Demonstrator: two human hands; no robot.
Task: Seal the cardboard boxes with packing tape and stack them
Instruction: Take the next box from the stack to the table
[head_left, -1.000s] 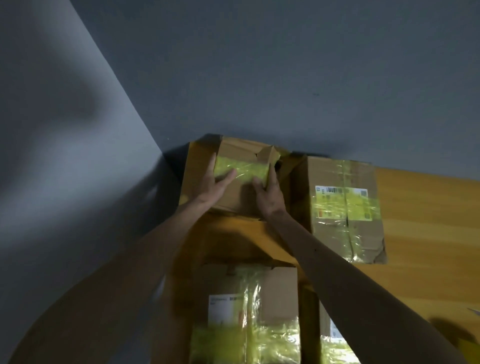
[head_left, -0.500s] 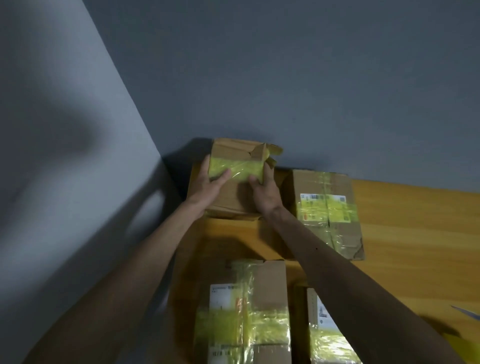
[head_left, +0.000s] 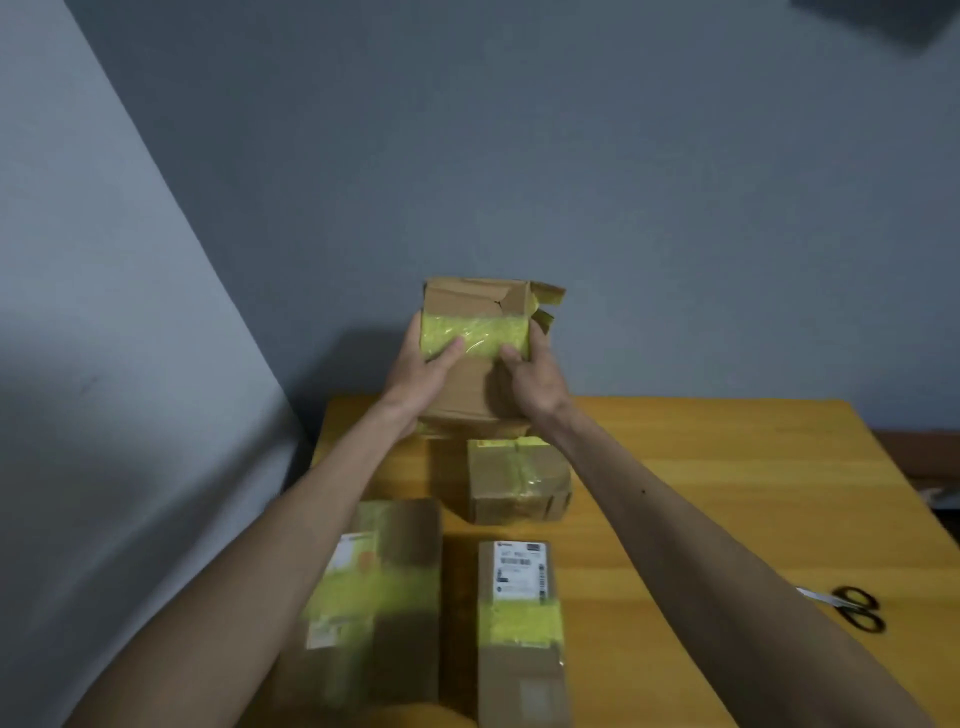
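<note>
**Raised box in two-handed grip: set-down needs care**

The left hand (head_left: 421, 371) and right hand (head_left: 537, 376) clasp the carried box (head_left: 470, 301) from either side, fingers (head_left: 451, 351) wrapped round its sides and onto the yellow-green tape band (head_left: 475, 338). The box hangs clear of the worktop (head_left: 727, 493), above the small taped box (head_left: 514, 483) near the far left corner. Recommendation: lower it level, edges squared to that box, weight centred (the torn flap (head_left: 545, 304) at top right looks weak). Release only once seated.

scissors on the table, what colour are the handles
Black; the scissors lie near the table's right edge, clearest in the head view.
</note>
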